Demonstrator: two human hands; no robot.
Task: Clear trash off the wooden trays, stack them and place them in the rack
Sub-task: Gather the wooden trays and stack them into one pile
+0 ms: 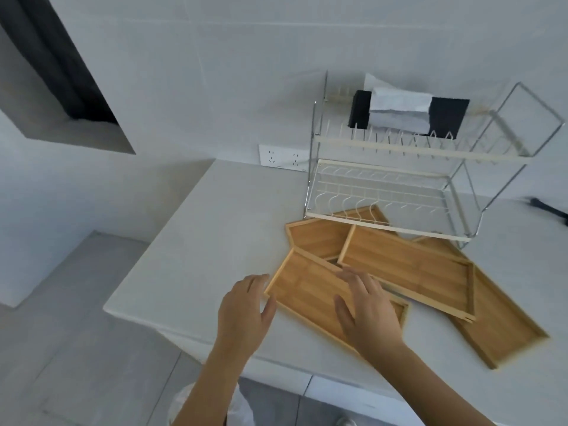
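Observation:
Several bare wooden trays lie overlapping on the white counter (pixel 199 241), in front of the wire dish rack (pixel 399 192). The nearest tray (pixel 307 287) sits at the front left, another tray (pixel 405 272) rests askew across it, a third (pixel 319 238) pokes out under the rack, and a fourth (pixel 504 327) lies at the right. My left hand (pixel 246 312) hovers open at the nearest tray's left corner. My right hand (pixel 368 315) is spread open over that tray's right half. No trash shows on the trays.
The two-tier rack stands against the wall with a black tissue box (pixel 405 115) behind its upper tier. A wall socket (pixel 282 156) is left of the rack. A dark cable (pixel 547 209) lies at far right. A plastic-lined bin (pixel 187 404) sits below the counter edge.

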